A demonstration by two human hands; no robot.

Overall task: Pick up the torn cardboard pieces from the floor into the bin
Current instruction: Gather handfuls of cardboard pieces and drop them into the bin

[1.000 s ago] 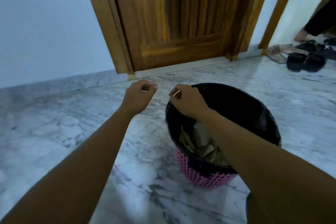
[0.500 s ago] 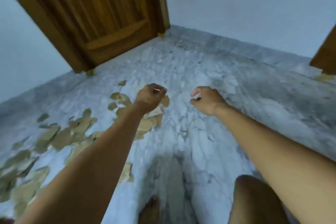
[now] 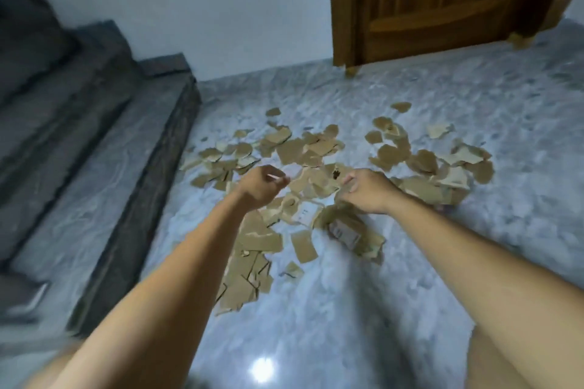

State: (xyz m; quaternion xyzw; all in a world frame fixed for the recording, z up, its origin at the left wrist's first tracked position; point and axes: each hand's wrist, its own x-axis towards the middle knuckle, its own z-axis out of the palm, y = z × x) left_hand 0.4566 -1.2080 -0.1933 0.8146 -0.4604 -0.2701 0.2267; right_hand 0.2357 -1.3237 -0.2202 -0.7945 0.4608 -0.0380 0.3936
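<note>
Gathering step: left hand [image 3: 260,188], grip curled and seemingly empty, and right hand [image 3: 368,191], grip unclear in blur, reach the cardboard pieces [image 3: 297,148] strewn on the floor [image 3: 347,309]. Next, scoop a handful; bin unseen.

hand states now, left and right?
Left hand: curled, pinching a small pale scrap.
Right hand: curled over the cardboard pieces; whether it grips one cannot be told.

View swings away from the bin; left hand [image 3: 258,186] and right hand [image 3: 368,191] now hang above the torn cardboard pieces [image 3: 316,148] beside grey steps [image 3: 94,167].
</note>
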